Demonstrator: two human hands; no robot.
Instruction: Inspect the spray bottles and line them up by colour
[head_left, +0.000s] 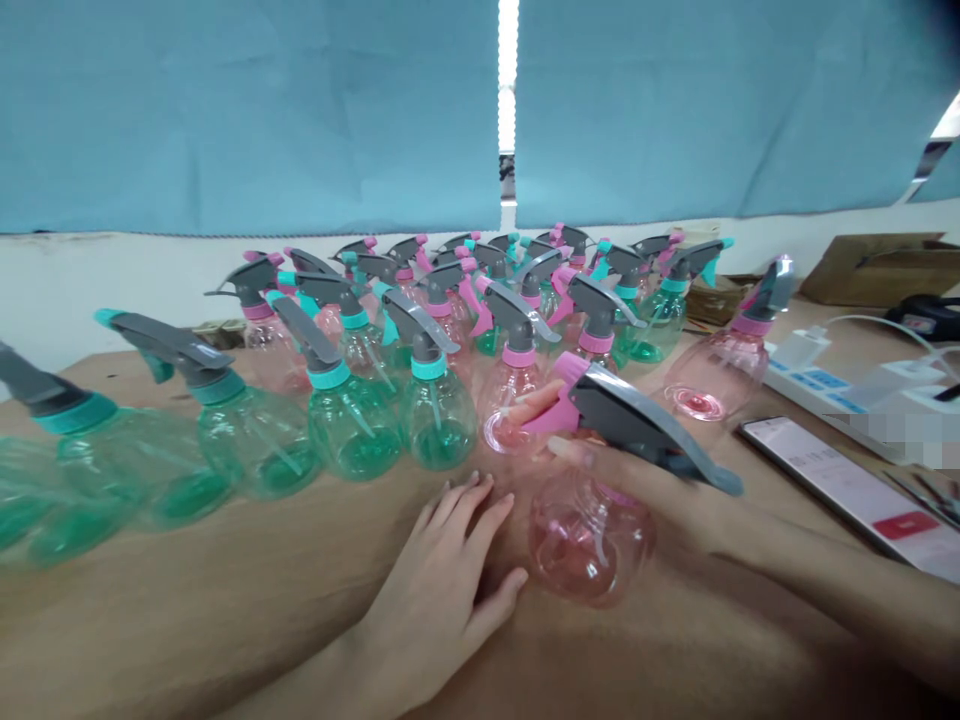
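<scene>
My right hand (pixel 622 470) grips a pink spray bottle (pixel 589 545) round its neck, just under the grey and pink trigger head. One finger points out along the pink trigger. The bottle is tilted slightly, close in front of me. My left hand (pixel 450 570) lies palm down on the wooden table (pixel 247 620), fingers spread, a little left of that bottle and apart from it. Beyond my left fingertips stand a green spray bottle (pixel 441 420) and another pink spray bottle (pixel 514 385).
Several green and pink spray bottles crowd the back and left. To the right are one pink spray bottle (pixel 720 365), a phone (pixel 840 480), a white power strip (pixel 832 400) with plugs and cables, and a cardboard box (pixel 877 270). A blue curtain (pixel 262 110) hangs behind.
</scene>
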